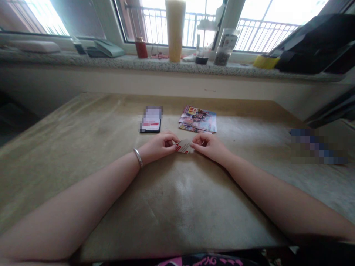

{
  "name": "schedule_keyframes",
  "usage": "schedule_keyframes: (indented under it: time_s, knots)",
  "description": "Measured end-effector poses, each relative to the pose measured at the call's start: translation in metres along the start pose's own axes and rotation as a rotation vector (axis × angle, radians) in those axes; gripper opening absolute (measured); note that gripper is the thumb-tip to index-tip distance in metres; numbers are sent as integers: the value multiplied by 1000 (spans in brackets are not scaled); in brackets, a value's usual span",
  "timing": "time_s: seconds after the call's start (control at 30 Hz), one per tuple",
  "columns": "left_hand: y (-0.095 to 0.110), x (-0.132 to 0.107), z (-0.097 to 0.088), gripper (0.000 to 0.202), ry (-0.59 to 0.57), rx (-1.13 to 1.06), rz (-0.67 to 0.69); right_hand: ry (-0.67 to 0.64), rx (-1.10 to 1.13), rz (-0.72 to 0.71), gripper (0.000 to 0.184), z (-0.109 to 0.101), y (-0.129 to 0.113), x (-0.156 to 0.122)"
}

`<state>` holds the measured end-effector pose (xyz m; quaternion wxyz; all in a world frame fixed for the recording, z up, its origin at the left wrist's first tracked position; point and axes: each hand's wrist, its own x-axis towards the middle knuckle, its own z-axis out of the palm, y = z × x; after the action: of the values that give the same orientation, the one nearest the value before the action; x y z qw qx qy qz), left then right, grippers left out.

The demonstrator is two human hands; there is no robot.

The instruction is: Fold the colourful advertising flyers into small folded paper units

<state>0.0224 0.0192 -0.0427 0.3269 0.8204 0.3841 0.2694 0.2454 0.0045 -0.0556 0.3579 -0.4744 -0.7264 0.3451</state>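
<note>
Between my two hands is a small piece of printed paper (184, 146), whitish with red marks and lines of dark print. My left hand (161, 145), with a silver bracelet at the wrist, pinches its left corner between thumb and fingers. On the other side, my right hand (208, 146) is closed on the right corner in the same way. Just beyond the hands, a few colourful printed leaflets (198, 119) lie stacked on the table. A phone (151, 120) with a lit, blurred screen lies past my left hand.
The brownish table (133, 221) reaches to the wall under the window. On the stone windowsill (111, 63) stand a tall yellowish bottle (175, 33), a red container (141, 48) and a clear jar (224, 48). A blurred bluish item (316, 146) lies at the right.
</note>
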Motion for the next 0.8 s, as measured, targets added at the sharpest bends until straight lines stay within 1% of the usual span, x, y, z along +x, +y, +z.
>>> schedule_keyframes:
  time_s: [0.1,0.27,0.33,0.5,0.7,0.8]
  knots:
    - [3,-1,2,12,43,165,39,10,-112,0,14,1,1,2]
    - [7,0,2,11,81,348,93,84,-341,-171,11,-1,0,3]
    - [6,2,2,10,81,393,92,88,-376,-198,10,-1,-1,4]
    - [5,4,3,13,81,406,44,81,-404,-202,7,3,-2,6]
    - [7,7,6,12,66,385,-57,63,-441,-194,9,6,-1,10]
    - [7,7,6,9,57,384,-52,45,-479,-214,9,6,1,11]
